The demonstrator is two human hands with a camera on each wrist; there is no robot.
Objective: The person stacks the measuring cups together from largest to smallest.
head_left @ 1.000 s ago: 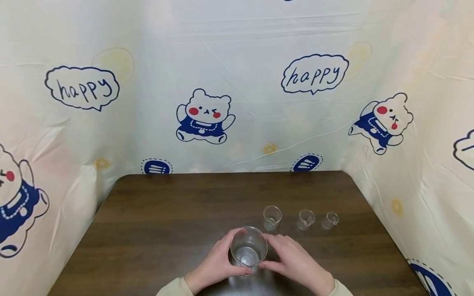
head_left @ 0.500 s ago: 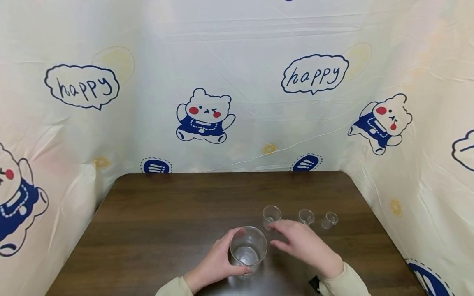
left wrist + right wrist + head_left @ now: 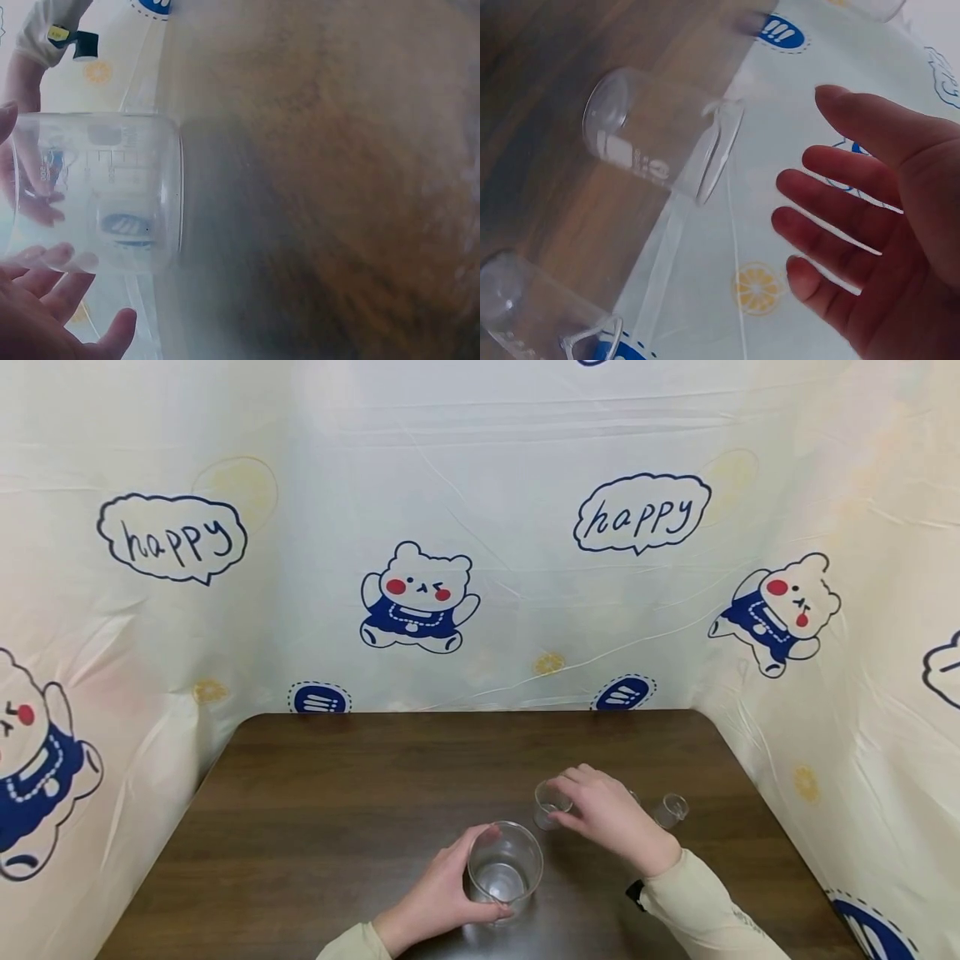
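Note:
A large clear glass beaker stands upright on the table, and my left hand holds it from the left side, thumb in front and fingers behind. In the left wrist view the beaker shows faint graduation marks, with some fingers seen through its glass. My right hand is at a smaller beaker, fingers and thumb spread by its right side; contact is unclear. In the right wrist view the right hand has extended fingers, and a spouted beaker stands in front.
The smallest beaker stands to the right of my right hand, which mostly covers another beaker. The brown wooden table meets a printed pale curtain at the back and sides.
My right hand has let go of the large beaker and moved back and right to the smaller beaker. The left hand and the large beaker have stayed put.

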